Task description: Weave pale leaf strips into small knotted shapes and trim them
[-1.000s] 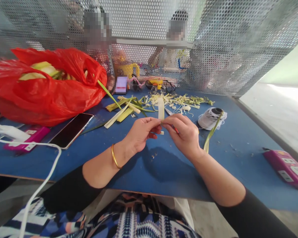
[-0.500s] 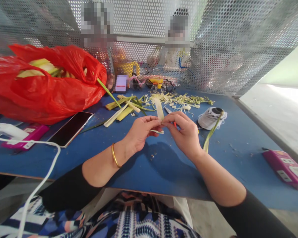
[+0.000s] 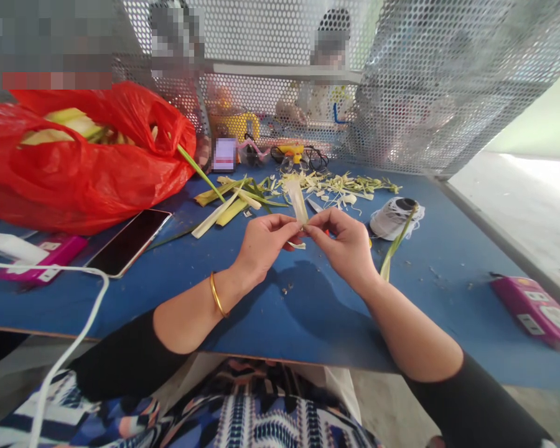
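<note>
Left hand (image 3: 264, 244) and right hand (image 3: 346, 244), about equally near, fingertips pinching near end of leaf strip (image 3: 297, 199); long axis runs away from them, leaning slightly left.

The left hand (image 3: 264, 246) and the right hand (image 3: 348, 246) meet over a blue table (image 3: 242, 333), and their fingertips pinch the bottom of a pale strip (image 3: 297, 200). A gold bangle (image 3: 214, 295) goes around the left wrist. Behind the strip lie lots of little pale and green bits (image 3: 354, 185). A big red bag (image 3: 135, 177) sits on the left, with a black phone (image 3: 130, 242) just beside it. On the right are a spool of white thread (image 3: 383, 221) and a purple box (image 3: 536, 305). A metal screen full of holes (image 3: 280, 40) stands at the back
</note>
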Available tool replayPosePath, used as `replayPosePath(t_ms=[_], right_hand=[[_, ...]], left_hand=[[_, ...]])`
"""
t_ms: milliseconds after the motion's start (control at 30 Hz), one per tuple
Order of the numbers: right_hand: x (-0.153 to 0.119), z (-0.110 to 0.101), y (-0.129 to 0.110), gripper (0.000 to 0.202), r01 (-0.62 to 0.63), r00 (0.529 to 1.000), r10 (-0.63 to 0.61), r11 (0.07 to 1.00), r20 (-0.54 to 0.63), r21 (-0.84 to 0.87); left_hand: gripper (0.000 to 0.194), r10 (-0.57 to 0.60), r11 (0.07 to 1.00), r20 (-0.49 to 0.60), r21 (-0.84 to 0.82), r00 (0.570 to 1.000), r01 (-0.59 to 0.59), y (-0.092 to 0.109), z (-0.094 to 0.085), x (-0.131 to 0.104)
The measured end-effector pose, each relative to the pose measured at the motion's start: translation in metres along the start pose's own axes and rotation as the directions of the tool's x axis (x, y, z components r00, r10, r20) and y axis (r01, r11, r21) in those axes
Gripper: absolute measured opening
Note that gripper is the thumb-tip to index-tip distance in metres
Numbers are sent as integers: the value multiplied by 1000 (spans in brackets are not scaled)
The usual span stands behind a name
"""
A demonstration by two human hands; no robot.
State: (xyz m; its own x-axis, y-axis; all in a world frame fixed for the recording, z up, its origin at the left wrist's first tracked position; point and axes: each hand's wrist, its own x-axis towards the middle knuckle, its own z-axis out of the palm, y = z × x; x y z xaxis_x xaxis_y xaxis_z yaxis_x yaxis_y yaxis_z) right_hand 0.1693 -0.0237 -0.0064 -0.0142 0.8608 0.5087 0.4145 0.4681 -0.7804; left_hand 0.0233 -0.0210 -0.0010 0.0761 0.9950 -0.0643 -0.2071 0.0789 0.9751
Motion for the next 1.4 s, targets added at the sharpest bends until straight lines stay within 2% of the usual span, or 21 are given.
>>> replayPosePath(t_ms=[133, 300, 400, 467, 567, 833, 967, 1233, 1333, 1400], right_hand=[[0, 0, 2, 7, -19, 1000, 18, 999, 9, 31], [-1, 2, 7, 10, -83, 996, 75, 981, 50, 177], [-1, 2, 7, 8, -45, 998, 35, 975, 51, 220], [0, 1, 4, 3, 12, 998, -24, 979, 58, 203], [0, -1, 1, 8, 81, 993, -91, 987, 71, 137], [-1, -2, 4, 14, 255, 967, -255, 964, 16, -80], [-1, -2, 5, 15, 286, 958, -285, 950, 21, -126], [0, -3, 4, 15, 297, 955, -296, 949, 32, -105], [0, -3, 4, 16, 279, 960, -278, 955, 27, -103], [0, -3, 3, 15, 243, 970, -243, 966, 11, -84]], left_hand=[[18, 5, 1000, 25, 6, 1000, -5, -2, -1, 1], [17, -34, 998, 62, -41, 997, 37, -3, -2, 3], [17, -73, 994, 71, -77, 995, 78, -1, -3, 3], [17, -105, 988, 69, -106, 992, 112, 0, -4, 4], [16, -139, 978, 64, -145, 988, 147, 3, -4, 5], [9, -199, 959, 101, -187, 975, 215, 5, -5, 3], [8, -225, 949, 118, -200, 967, 245, 4, -5, 4], [17, -337, 895, 171, -247, 926, 372, 6, -6, 7], [14, -311, 917, 169, -206, 935, 342, 5, -6, 6], [11, -236, 954, 140, -153, 962, 256, 5, -5, 5]])
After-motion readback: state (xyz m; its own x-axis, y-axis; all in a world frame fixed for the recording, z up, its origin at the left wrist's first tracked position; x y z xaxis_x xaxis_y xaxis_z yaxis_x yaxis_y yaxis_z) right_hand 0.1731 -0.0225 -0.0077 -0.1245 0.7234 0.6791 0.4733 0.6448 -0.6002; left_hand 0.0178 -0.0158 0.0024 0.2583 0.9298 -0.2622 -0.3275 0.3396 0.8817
